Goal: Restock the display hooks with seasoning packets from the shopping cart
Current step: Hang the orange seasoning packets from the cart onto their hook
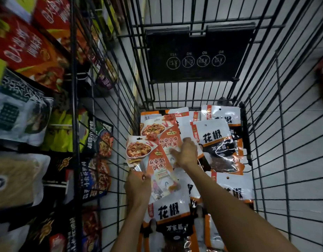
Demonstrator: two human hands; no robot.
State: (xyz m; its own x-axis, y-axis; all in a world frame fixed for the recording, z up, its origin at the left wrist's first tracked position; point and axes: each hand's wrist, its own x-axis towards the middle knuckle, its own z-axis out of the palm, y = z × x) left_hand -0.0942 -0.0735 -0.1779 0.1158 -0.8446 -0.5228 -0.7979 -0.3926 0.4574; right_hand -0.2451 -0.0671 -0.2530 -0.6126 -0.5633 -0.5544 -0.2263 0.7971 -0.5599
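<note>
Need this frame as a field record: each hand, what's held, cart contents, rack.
left hand: grips the lower edge of a mapo tofu sauce packet, held above the pile
right hand: over the pile beside that packet; motion-blurred, grip unclear
shopping cart: black wire
cart contents: Sichuan peppercorn packets, second mapo tofu sauce packet
display rack: left of the cart, other packets already hung
</note>
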